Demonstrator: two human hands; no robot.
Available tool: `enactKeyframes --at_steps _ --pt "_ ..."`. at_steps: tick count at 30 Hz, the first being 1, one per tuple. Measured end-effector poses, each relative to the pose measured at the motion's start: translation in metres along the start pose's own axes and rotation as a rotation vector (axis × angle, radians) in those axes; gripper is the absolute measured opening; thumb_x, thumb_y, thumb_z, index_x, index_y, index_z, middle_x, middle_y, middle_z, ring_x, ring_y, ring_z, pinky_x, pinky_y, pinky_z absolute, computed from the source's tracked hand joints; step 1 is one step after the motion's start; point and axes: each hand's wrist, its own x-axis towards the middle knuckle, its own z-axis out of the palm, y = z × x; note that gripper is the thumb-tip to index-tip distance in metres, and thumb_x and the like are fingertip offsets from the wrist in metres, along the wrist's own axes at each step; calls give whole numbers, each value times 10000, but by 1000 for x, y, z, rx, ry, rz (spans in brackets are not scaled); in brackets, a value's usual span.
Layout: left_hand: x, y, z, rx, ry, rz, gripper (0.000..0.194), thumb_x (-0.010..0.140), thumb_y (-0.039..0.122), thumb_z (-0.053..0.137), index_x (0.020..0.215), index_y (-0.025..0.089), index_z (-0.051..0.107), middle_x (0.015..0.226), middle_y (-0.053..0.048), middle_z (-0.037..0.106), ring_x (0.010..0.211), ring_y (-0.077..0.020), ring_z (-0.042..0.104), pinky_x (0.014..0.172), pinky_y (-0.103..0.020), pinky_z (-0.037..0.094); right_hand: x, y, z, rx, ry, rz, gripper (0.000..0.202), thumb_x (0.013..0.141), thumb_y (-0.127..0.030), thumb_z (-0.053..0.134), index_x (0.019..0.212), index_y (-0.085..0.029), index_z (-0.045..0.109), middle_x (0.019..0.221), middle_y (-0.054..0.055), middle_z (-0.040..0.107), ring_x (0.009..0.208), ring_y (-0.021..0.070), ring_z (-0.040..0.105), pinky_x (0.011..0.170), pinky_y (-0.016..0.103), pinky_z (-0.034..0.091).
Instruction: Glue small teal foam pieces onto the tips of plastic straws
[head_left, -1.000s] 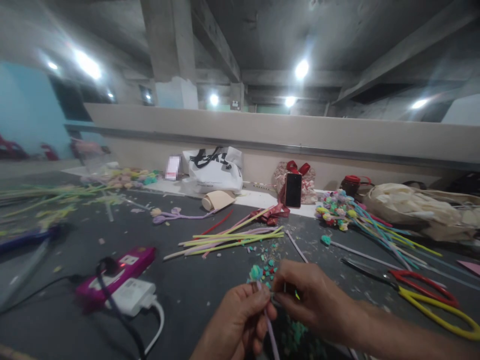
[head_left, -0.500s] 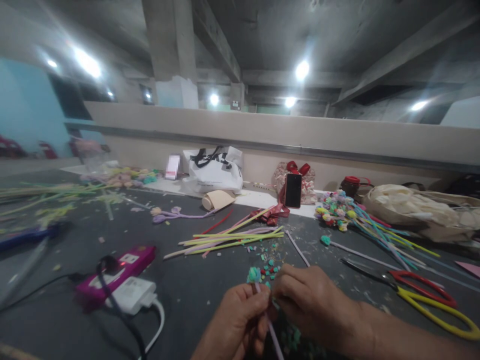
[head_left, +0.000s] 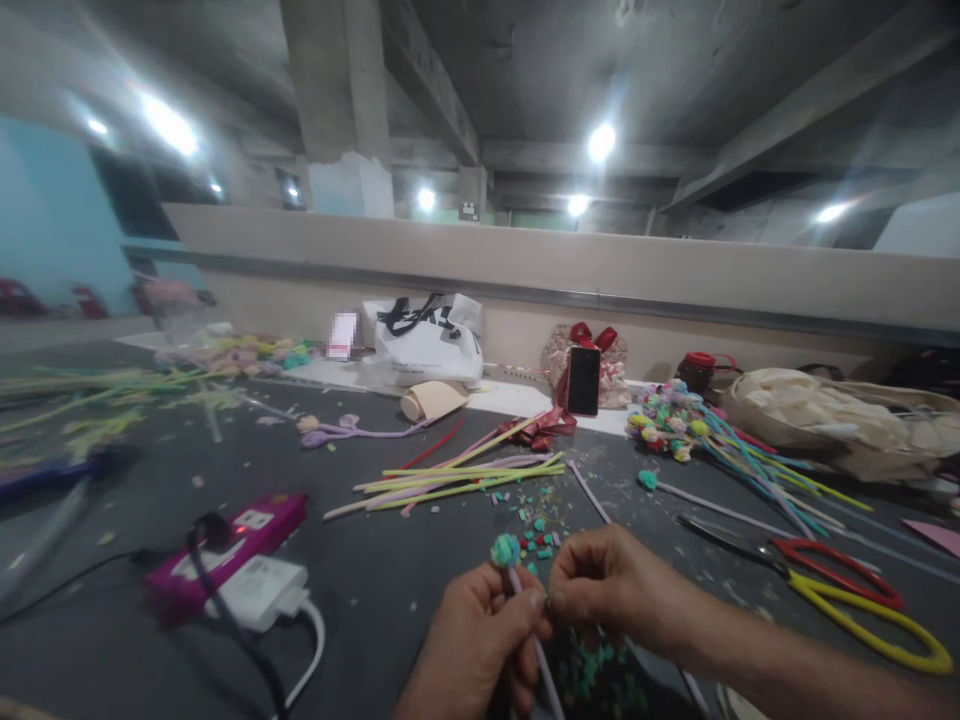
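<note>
My left hand (head_left: 487, 635) pinches the lilac stem of a small craft flower (head_left: 505, 549) just below its teal-green head. The stem runs down past my fingers toward the bottom edge. Close on the right, my right hand (head_left: 611, 585) has its thumb and fingertips pressed together at stem height. What sits between them, if anything, is too small to tell. Small teal, red and lilac bits (head_left: 541, 540) are scattered behind the hands, and more green scraps (head_left: 596, 668) lie beneath my right hand.
Yellow and lilac sticks (head_left: 457, 478) lie beyond the hands. Scissors (head_left: 817, 590) with red and yellow handles rest at right, near another teal-headed flower (head_left: 647, 481) and a flower bunch (head_left: 667, 420). A magenta power strip (head_left: 262, 530) with a white charger (head_left: 262, 590) sits at left.
My right hand has drawn slightly away from my left hand, opening a small gap between them. The flower stays in my left hand, and the view has shifted a little.
</note>
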Motion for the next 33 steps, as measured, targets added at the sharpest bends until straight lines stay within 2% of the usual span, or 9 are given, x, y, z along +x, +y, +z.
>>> enactKeyframes --at_steps 4,9,13,18,24,29,33 --pt "3 -3 -2 -23 -37 8 259 643 387 572 605 136 521 324 52 482 238 -26 363 281 -117 260 -1 -3 2 40 20 -4 121 651 -223 580 583 -131 541 440 -63 484 356 29 397 340 126 275" --pt "2 0 -3 -176 33 25 267 577 325 652 736 132 556 522 23 596 309 -29 421 297 -123 320 -1 -2 1 178 28 -14 190 673 -313 586 625 -130 561 441 -52 505 339 39 411 330 139 278" --pt "0 2 -2 -156 47 46 238 596 298 639 739 124 562 528 22 587 318 -27 421 296 -119 330 -2 -2 2 212 24 -6 193 698 -305 569 636 -123 572 465 -37 530 336 32 401 329 137 261" --pt "2 -1 -3 -113 42 73 230 606 302 625 732 125 548 509 26 576 315 -27 420 296 -116 330 -3 -3 6 243 57 -8 165 660 -286 592 637 -126 559 492 -29 549 362 42 414 342 143 266" --pt "4 -5 -4 -59 46 123 240 608 341 622 693 137 527 421 47 531 284 -32 394 290 -123 313 -3 -11 12 121 141 -33 91 631 -215 553 592 -134 540 480 -42 516 370 44 388 351 155 265" --pt "0 -2 0 -29 92 137 185 630 311 586 675 153 502 349 65 495 261 -33 373 298 -125 304 -1 -14 13 -133 213 -102 89 608 -125 474 532 -137 520 459 -55 448 423 52 363 396 164 280" --pt "-1 0 1 0 97 120 156 631 295 568 667 158 502 336 60 494 255 -38 377 291 -124 278 0 -11 13 -271 238 -162 100 601 -114 471 529 -140 535 476 -56 427 477 61 350 413 163 260"
